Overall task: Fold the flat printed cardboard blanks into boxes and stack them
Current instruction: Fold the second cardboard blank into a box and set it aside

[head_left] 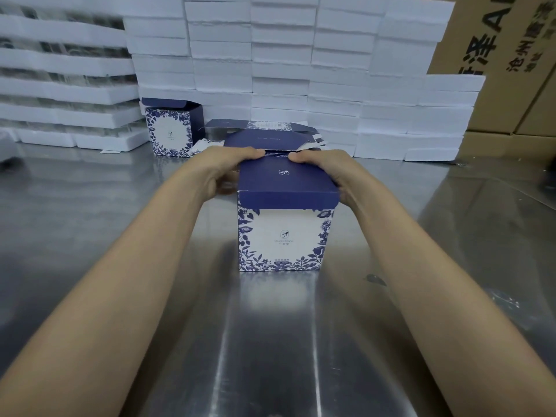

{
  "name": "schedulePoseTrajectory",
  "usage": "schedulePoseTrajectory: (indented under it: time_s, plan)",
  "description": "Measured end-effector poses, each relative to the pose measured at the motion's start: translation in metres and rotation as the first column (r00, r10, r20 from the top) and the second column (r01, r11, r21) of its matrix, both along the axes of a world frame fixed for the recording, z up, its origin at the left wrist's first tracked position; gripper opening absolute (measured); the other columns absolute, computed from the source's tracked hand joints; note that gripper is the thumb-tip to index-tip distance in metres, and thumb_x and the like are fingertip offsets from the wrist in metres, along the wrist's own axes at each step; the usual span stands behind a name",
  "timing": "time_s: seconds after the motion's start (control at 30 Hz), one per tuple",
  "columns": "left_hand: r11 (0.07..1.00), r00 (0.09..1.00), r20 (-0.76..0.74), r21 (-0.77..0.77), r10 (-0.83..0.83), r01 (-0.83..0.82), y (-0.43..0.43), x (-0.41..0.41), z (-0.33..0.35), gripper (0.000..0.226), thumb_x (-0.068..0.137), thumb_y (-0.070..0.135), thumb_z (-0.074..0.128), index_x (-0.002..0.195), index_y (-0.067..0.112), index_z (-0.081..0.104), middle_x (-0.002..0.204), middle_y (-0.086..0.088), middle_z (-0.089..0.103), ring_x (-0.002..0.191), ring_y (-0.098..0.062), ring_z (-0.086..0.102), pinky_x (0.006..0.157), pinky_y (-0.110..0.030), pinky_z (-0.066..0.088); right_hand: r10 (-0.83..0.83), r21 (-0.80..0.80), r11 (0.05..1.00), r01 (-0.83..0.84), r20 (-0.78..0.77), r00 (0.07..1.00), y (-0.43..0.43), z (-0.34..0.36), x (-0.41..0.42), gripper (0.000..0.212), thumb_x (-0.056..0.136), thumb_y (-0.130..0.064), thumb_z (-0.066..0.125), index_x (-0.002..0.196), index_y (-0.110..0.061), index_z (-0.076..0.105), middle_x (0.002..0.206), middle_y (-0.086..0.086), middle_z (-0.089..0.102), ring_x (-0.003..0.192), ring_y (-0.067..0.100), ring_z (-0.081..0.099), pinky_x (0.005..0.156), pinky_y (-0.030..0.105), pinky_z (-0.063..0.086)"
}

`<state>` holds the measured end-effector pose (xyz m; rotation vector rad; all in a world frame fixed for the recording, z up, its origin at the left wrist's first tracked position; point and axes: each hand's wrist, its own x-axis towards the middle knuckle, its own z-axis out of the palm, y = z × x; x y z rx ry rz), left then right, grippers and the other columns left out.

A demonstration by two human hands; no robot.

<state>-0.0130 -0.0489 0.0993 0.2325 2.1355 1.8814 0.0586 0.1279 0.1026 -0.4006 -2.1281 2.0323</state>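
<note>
A blue-and-white floral printed box [284, 236] stands upright on the steel table, its dark blue lid flap folded over the top. My left hand [224, 167] grips the box's upper left side, thumb on the lid's far edge. My right hand [323, 168] holds the upper right side the same way. Behind the box lies a pile of flat printed blanks [264, 135]. One folded box [170, 129] with its lid flap raised stands at the back left.
Stacks of white foam blocks [279, 61] form a wall along the back of the steel table [120, 206]. More foam trays [66, 85] stack at the left. Brown shipping cartons [508, 55] stand at the back right.
</note>
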Motion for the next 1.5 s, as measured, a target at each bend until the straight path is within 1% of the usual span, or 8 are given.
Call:
schedulePoseTrajectory:
  time_s: [0.3, 0.47, 0.7, 0.87, 1.0, 1.23, 1.37, 1.5]
  plan:
    - [0.992, 0.991, -0.125, 0.121, 0.055, -0.040, 0.004, -0.002, -0.002, 0.015, 0.080, 0.018, 0.078, 0.075, 0.013, 0.066, 0.075, -0.002, 0.071, 0.061, -0.012, 0.067, 0.064, -0.025, 0.054, 0.036, -0.148, 0.988, -0.041, -0.037, 0.999, 0.005, -0.007, -0.005, 0.004, 0.083, -0.015, 0.072, 0.085, -0.015, 0.069, 0.076, 0.002, 0.072, 0.063, 0.016, 0.068, 0.051, 0.023, 0.053]
    - [0.956, 0.809, -0.519, 0.233, 0.276, -0.177, -0.001, -0.001, -0.046, 0.019, 0.101, 0.014, 0.050, 0.098, 0.007, 0.066, 0.087, 0.003, 0.067, 0.071, 0.006, 0.061, 0.067, -0.010, 0.046, -0.162, -0.268, 0.957, 0.111, -0.176, 0.971, 0.002, -0.013, -0.008, 0.011, 0.085, -0.015, 0.072, 0.090, -0.007, 0.069, 0.076, 0.004, 0.068, 0.059, 0.015, 0.063, 0.051, 0.021, 0.048]
    - [0.958, 0.964, -0.233, 0.220, -0.130, 0.183, -0.028, -0.004, -0.079, 0.088, 0.078, 0.077, 0.036, 0.140, 0.017, 0.047, 0.134, -0.002, 0.060, 0.122, -0.018, 0.056, 0.108, -0.039, 0.039, -0.197, -0.244, 0.957, 0.157, -0.152, 0.969, 0.031, -0.053, -0.011, 0.041, 0.103, -0.037, 0.035, 0.087, -0.012, 0.065, 0.080, 0.003, 0.062, 0.068, 0.014, 0.054, 0.065, 0.026, 0.042]
    - [0.793, 0.830, -0.094, 0.252, -0.550, 0.554, -0.027, 0.006, -0.085, 0.130, 0.032, 0.068, 0.086, 0.144, 0.029, 0.034, 0.147, 0.002, 0.048, 0.131, -0.012, 0.050, 0.106, -0.029, 0.043, -0.098, -0.283, 0.958, 0.050, -0.156, 0.983, 0.046, -0.075, -0.005, 0.048, 0.100, -0.022, 0.040, 0.055, -0.015, 0.053, 0.048, 0.004, 0.045, 0.043, 0.015, 0.035, 0.043, 0.020, 0.032]
    - [0.845, 0.865, -0.135, 0.185, -0.484, 0.502, -0.016, 0.002, -0.087, 0.147, 0.038, 0.044, 0.096, 0.154, 0.033, 0.006, 0.155, -0.004, 0.033, 0.138, -0.014, 0.039, 0.115, -0.031, 0.029, 0.060, -0.113, 0.991, -0.078, -0.152, 0.987, 0.046, -0.080, -0.008, 0.035, 0.101, -0.011, 0.035, 0.095, 0.007, 0.065, 0.071, 0.007, 0.068, 0.072, 0.031, 0.059, 0.080, 0.042, 0.054]
    - [0.989, 0.939, -0.322, 0.120, 0.119, -0.085, -0.007, -0.013, -0.097, 0.038, 0.101, 0.039, 0.047, 0.133, 0.020, 0.049, 0.125, 0.002, 0.057, 0.108, -0.012, 0.060, 0.085, -0.026, 0.053, 0.022, -0.176, 0.982, -0.069, -0.259, 0.966, 0.043, -0.081, -0.011, 0.041, 0.091, -0.053, 0.048, 0.095, -0.014, 0.062, 0.078, 0.000, 0.062, 0.061, 0.010, 0.054, 0.059, 0.021, 0.046]
    - [0.997, 0.940, -0.335, 0.055, 0.064, -0.048, -0.005, -0.010, -0.095, 0.071, 0.093, 0.062, 0.038, 0.147, 0.017, 0.035, 0.146, -0.002, 0.046, 0.133, -0.017, 0.045, 0.114, -0.040, 0.033, 0.059, 0.136, 0.990, -0.022, -0.275, 0.960, 0.026, -0.086, -0.013, 0.020, 0.095, -0.029, 0.058, 0.114, -0.021, 0.062, 0.110, -0.005, 0.065, 0.095, 0.009, 0.062, 0.082, 0.025, 0.049]
    - [0.971, 0.846, -0.509, -0.071, 0.161, -0.228, 0.002, -0.002, -0.098, 0.131, 0.068, 0.063, 0.074, 0.153, 0.015, -0.013, 0.163, -0.007, 0.000, 0.149, -0.019, 0.007, 0.119, -0.036, 0.009, 0.197, 0.494, 0.867, -0.067, -0.216, 0.956, -0.001, -0.088, -0.015, 0.059, 0.091, -0.011, 0.065, 0.145, -0.011, 0.042, 0.142, 0.004, 0.051, 0.124, 0.017, 0.053, 0.102, 0.024, 0.044]
